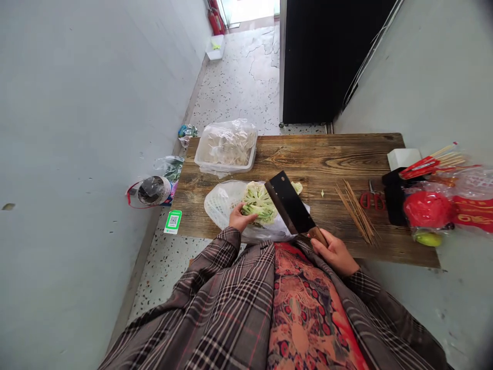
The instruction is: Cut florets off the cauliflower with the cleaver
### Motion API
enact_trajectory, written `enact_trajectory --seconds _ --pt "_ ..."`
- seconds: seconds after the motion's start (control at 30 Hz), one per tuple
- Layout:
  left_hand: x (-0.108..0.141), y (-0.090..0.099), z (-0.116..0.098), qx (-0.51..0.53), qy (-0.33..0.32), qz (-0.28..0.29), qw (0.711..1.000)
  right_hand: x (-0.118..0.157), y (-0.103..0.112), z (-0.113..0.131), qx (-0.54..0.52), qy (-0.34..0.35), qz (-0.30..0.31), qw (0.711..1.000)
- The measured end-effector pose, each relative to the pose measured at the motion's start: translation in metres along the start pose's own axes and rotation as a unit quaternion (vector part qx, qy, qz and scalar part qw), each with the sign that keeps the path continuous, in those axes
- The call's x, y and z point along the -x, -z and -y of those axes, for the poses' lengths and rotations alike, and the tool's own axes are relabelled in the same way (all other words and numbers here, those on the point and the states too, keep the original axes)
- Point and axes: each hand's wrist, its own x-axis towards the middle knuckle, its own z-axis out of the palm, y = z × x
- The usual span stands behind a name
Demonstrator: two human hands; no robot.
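My right hand (333, 251) is wrapped round the wooden handle of a cleaver (288, 200). The cleaver's dark, broad blade is raised at a slant, pointing up and left, and it hides part of what lies behind it. My left hand (241, 219) grips the lower left edge of a cauliflower (259, 199) with pale florets and green stems. The cauliflower rests over a white perforated plastic basket (216, 203) and thin plastic wrapping, close to the table's near edge. A small piece of cauliflower shows just right of the blade's top.
On the wooden table (292, 156) stands a plastic-covered white tub (227, 146). To the right lie wooden skewers (357, 210), red-handled scissors (372, 200), a chopstick holder (393, 195) and red packages (427, 209). A bucket (154, 190) is beyond the left edge, near the wall.
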Motion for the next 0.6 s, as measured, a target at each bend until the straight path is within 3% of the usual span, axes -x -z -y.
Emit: enact_trajectory --seconds 0.1,0.27,0.4,0.6 --pt "0.001 -0.009 0.011 0.034 0.016 -0.020 0.999 0.001 -0.012 -0.009 0.044 0.023 0.018 0.999" --pt "0.005 -0.015 0.023 -0.043 -0.031 -0.015 0.998 0.010 -0.017 -0.027 0.106 0.025 0.049 0.993" --pt "0.011 -0.011 0.031 -0.127 -0.109 0.018 0.986 0.020 -0.014 -0.033 0.110 0.028 0.058 0.992" --pt "0.024 -0.006 0.042 -0.226 -0.226 0.082 0.944 0.023 -0.012 -0.036 0.109 0.044 0.077 0.990"
